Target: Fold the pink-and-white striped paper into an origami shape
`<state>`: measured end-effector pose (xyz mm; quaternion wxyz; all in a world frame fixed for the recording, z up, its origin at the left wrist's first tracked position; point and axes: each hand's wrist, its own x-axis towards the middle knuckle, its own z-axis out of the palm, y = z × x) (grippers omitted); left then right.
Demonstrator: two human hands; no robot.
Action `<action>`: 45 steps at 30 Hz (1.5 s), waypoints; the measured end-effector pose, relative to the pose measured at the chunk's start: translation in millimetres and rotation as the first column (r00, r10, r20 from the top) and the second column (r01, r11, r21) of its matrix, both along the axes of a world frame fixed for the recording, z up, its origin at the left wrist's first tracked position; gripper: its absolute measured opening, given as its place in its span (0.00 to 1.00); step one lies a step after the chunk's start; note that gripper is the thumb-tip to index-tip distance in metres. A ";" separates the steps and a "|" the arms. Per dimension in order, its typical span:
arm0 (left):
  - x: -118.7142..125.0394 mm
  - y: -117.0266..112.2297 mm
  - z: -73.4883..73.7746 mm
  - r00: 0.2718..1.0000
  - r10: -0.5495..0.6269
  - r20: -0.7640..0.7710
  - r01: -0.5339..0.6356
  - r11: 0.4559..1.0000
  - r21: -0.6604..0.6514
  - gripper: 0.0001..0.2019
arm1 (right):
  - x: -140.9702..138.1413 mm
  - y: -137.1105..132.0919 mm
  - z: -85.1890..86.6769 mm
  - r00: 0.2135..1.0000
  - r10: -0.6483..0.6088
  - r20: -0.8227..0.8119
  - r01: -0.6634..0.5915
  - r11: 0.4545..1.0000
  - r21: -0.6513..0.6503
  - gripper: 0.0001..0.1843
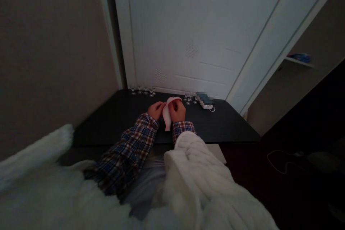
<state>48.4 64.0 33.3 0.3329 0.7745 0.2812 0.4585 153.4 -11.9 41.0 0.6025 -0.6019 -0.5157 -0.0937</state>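
Note:
A curved pink strip with a paler inner side [167,118] hangs between my hands above the black table [215,129]. My left hand [155,110] is closed, its fingertips pinching the strip's left edge near the top. On the other side my right hand [178,111] is curled shut around the strip's upper part, where it loops over. The strip's lower end dangles free between my wrists. It is too dim to make out its material.
Small clear stemmed pieces [146,91] stand at the table's back left, several more [188,97] behind my right hand. Right of them lies a blurred-out box-like object with a white ring [212,109]. A white panel [172,25] rises behind. A pale flat item [217,152] sits below the front edge.

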 end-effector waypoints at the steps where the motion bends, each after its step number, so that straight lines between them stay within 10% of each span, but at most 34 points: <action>1: 0.1 -1.1 0.1 1.000 0.005 -0.016 -0.004 1.000 0.022 0.18 | 0.4 0.2 0.1 1.000 -0.007 -0.010 0.007 1.000 0.000 0.09; 12: 2.8 1.2 0.1 0.969 0.126 -0.214 -0.069 0.965 0.254 0.14 | 4.7 9.0 -3.8 0.998 -0.042 -0.053 0.041 0.999 -0.013 0.10; 25: 26.9 16.5 4.8 0.969 0.053 -0.241 0.003 0.974 0.227 0.10 | 22.7 25.0 -5.2 0.984 -0.018 -0.180 0.024 0.999 0.031 0.13; 34: 71.9 38.3 4.1 0.994 -0.012 -0.107 0.015 1.000 0.022 0.07 | 71.6 -5.5 -7.8 0.813 -0.188 -0.551 0.311 0.940 0.138 0.18; 45: 124.3 36.0 10.7 0.957 -0.201 -0.208 0.151 0.961 -0.231 0.04 | 95.1 -12.4 8.0 0.568 -0.053 -0.821 0.392 0.895 0.213 0.15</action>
